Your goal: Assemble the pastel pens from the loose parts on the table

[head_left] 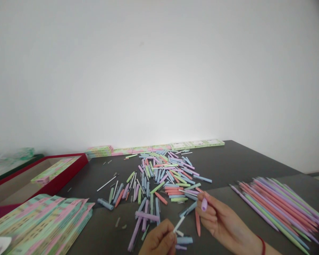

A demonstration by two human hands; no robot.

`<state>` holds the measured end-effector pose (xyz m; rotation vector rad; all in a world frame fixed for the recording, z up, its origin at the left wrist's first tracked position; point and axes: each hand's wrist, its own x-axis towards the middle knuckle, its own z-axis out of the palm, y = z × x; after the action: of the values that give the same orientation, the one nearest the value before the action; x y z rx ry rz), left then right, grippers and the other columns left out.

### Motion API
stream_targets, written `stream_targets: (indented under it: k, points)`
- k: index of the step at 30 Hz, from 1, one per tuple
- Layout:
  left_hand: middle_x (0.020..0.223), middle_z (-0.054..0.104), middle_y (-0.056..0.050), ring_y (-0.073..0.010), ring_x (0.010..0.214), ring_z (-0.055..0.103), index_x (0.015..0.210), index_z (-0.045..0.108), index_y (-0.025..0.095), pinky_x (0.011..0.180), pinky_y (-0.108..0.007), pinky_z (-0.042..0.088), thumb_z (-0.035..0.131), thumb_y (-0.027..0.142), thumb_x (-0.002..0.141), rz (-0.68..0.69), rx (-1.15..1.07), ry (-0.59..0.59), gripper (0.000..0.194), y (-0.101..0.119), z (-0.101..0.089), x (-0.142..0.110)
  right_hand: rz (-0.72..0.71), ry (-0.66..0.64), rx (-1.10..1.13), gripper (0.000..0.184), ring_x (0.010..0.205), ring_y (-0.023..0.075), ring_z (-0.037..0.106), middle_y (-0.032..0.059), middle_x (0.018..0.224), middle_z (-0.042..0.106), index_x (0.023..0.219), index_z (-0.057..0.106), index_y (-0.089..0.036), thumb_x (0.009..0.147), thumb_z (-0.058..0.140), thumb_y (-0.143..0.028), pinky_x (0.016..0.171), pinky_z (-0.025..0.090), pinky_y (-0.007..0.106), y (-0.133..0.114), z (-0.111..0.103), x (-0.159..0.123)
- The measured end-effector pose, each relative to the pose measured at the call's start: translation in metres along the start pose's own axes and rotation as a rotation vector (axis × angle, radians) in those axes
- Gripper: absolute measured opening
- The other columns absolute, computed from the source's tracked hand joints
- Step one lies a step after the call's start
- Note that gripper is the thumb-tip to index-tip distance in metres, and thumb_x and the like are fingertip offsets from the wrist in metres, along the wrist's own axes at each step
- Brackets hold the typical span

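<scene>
My left hand (159, 241) is closed, with thumb and finger pinching a thin white pen refill (179, 224) that points up and to the right. Between the fingertips of my right hand (223, 223) is a short purple pen barrel (204, 204), its hollow end facing me. The two held parts are apart. Around and beyond both hands lies a loose pile of pastel pen parts (172, 173) in blue, purple, green and coral. Just under the left hand's refill, a blue barrel (184, 240) lies on the dark table.
To the right lies a bundle of long pastel pens (279, 209) on the dark table (218, 163). Fanned printed cartons (39, 223) lie at the front left, beside a red box (74, 173). More flat boxes (143, 149) line the white wall.
</scene>
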<state>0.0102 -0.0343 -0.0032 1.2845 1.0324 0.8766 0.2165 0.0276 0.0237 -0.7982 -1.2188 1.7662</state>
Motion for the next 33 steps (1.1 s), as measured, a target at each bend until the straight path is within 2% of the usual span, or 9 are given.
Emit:
stream_targets:
  k: [4, 6, 10, 15, 17, 20, 24, 29, 33]
  points:
    - [0.05, 0.034, 0.011, -0.0052, 0.042, 0.024, 0.069, 0.043, 0.021, 0.043, -0.022, 0.013, 0.054, 0.066, 0.073, -0.034, -0.127, 0.078, 0.047, -0.004, 0.003, 0.001, -0.236, -0.065, -0.943, 0.012, 0.059, 0.0138, 0.046, -0.0017, 0.063, 0.054, 0.077, 0.054, -0.021, 0.083, 0.056, -0.031, 0.057, 0.033, 0.025, 0.002, 0.002, -0.006]
    - [0.05, 0.033, 0.011, -0.0045, 0.042, 0.023, 0.067, 0.043, 0.021, 0.042, -0.022, 0.012, 0.057, 0.064, 0.071, -0.039, -0.177, 0.108, 0.046, -0.008, 0.004, 0.003, -0.294, -0.095, -1.188, 0.003, 0.065, 0.0152, 0.05, -0.0003, 0.071, 0.059, 0.079, 0.057, -0.021, 0.081, 0.058, -0.023, 0.061, 0.034, 0.026, 0.001, 0.005, -0.01]
    - [0.044, 0.034, 0.012, -0.0042, 0.038, 0.023, 0.066, 0.043, 0.021, 0.039, -0.021, 0.01, 0.058, 0.064, 0.071, -0.054, -0.171, 0.098, 0.045, -0.015, 0.004, 0.006, -0.271, -0.104, -1.267, 0.005, 0.065, 0.0149, 0.053, -0.0013, 0.072, 0.059, 0.084, 0.058, -0.022, 0.081, 0.054, -0.019, 0.06, 0.036, 0.024, -0.005, 0.01, -0.011]
    - [0.044, 0.038, 0.011, -0.0025, 0.035, 0.021, 0.066, 0.043, 0.021, 0.035, -0.017, 0.008, 0.062, 0.057, 0.071, -0.1, -0.327, 0.151, 0.041, -0.015, 0.0, 0.008, -0.167, -0.065, -1.125, 0.014, 0.063, 0.0149, 0.057, -0.0016, 0.066, 0.062, 0.082, 0.053, -0.021, 0.091, 0.045, -0.029, 0.061, 0.039, 0.025, -0.009, 0.005, -0.008]
    - [0.045, 0.041, 0.012, -0.0021, 0.033, 0.018, 0.069, 0.043, 0.021, 0.033, -0.017, 0.008, 0.064, 0.055, 0.071, -0.08, -0.459, 0.214, 0.04, -0.009, -0.004, 0.006, -0.161, -0.046, -1.102, 0.023, 0.064, 0.0152, 0.058, -0.0013, 0.065, 0.062, 0.08, 0.049, -0.021, 0.095, 0.037, -0.034, 0.063, 0.039, 0.025, -0.008, 0.005, -0.008]
    - [0.049, 0.042, 0.011, -0.0018, 0.034, 0.017, 0.072, 0.044, 0.021, 0.033, -0.015, 0.012, 0.063, 0.05, 0.076, 0.026, -0.58, 0.376, 0.034, 0.009, -0.012, 0.002, -0.198, -0.048, -1.234, 0.029, 0.066, 0.016, 0.057, 0.0011, 0.07, 0.063, 0.077, 0.048, -0.021, 0.097, 0.032, -0.034, 0.062, 0.038, 0.026, -0.004, 0.012, -0.006]
    - [0.051, 0.04, 0.011, -0.0017, 0.037, 0.024, 0.076, 0.049, 0.02, 0.035, -0.014, 0.018, 0.065, 0.044, 0.076, 0.112, -0.602, 0.495, 0.029, 0.028, -0.02, -0.001, -0.171, -0.167, -1.481, 0.024, 0.066, 0.0179, 0.06, 0.0059, 0.075, 0.067, 0.086, 0.055, -0.018, 0.094, 0.033, -0.025, 0.057, 0.035, 0.026, 0.002, 0.035, 0.008]
    - [0.05, 0.04, 0.011, -0.0014, 0.036, 0.021, 0.072, 0.047, 0.02, 0.034, -0.013, 0.016, 0.062, 0.05, 0.077, 0.072, -0.594, 0.47, 0.034, 0.018, -0.02, 0.003, -0.137, -0.218, -1.628, 0.019, 0.075, 0.0269, 0.067, 0.0119, 0.084, 0.071, 0.092, 0.062, -0.016, 0.08, 0.054, -0.029, 0.057, 0.042, 0.028, 0.011, 0.069, 0.031]
    - [0.044, 0.04, 0.011, -0.0013, 0.031, 0.018, 0.068, 0.045, 0.021, 0.029, -0.014, 0.013, 0.068, 0.055, 0.069, 0.02, -0.594, 0.382, 0.041, 0.003, -0.016, 0.008, -0.085, -0.294, -1.695, 0.022, 0.073, 0.0296, 0.069, 0.0164, 0.081, 0.072, 0.09, 0.066, -0.012, 0.077, 0.053, -0.024, 0.057, 0.046, 0.031, 0.014, 0.086, 0.044]
